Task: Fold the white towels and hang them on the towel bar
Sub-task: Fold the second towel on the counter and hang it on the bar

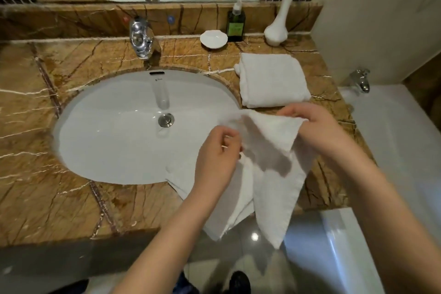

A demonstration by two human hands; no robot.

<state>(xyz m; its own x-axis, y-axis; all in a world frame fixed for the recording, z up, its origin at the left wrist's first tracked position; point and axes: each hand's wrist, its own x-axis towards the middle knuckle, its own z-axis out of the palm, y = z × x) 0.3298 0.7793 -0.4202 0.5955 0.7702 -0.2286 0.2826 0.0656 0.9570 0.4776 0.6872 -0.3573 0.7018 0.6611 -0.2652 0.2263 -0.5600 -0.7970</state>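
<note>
Two hands: the left hand (216, 150) curls its fingers and pinches the loose towel (274, 174) at a mid fold; the right hand (312, 126) pinches its upper corner, fingers closed on cloth.
Risk: likely an uneven pull skews the fold, or a slack pinch lets the tail drop to the floor (238, 253).
Loose towel: limp white terry, creased, hanging below both sets of fingers past the edge of the counter (47, 174).
Folded towel (272, 79): thick soft rectangle just beyond the right fingers, on the veined brown marble.
Basin (114, 131): smooth glazed oval, left of the fingers.
Towel bar: not in view.
</note>
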